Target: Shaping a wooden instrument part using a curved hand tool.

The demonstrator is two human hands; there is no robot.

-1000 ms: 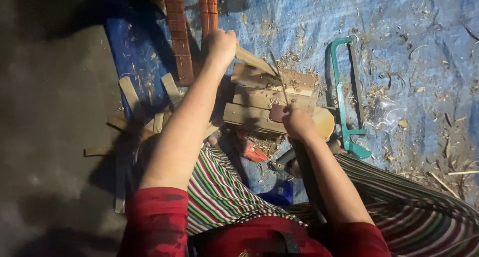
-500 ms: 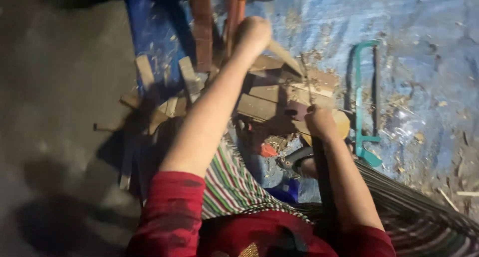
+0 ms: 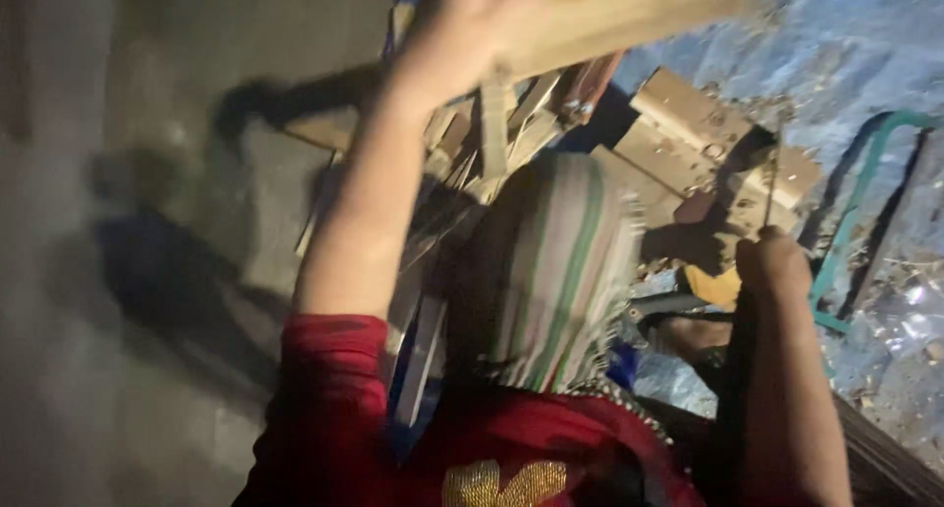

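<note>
Left hand (image 3: 472, 25) has lifted a wooden board (image 3: 610, 15) above the scrap pile (image 3: 511, 123).

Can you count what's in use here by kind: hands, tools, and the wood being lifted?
Hands: 2, left hand and right hand
Tools: 2, thin metal rod and green-framed saw
Lifted wooden block: 1
Total: 5

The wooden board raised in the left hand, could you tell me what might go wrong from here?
1. The left hand holds the wooden board high over the offcuts; it could slip and fall on them.
2. The right hand grips a thin tool close by, possibly within the board's swing.
</note>
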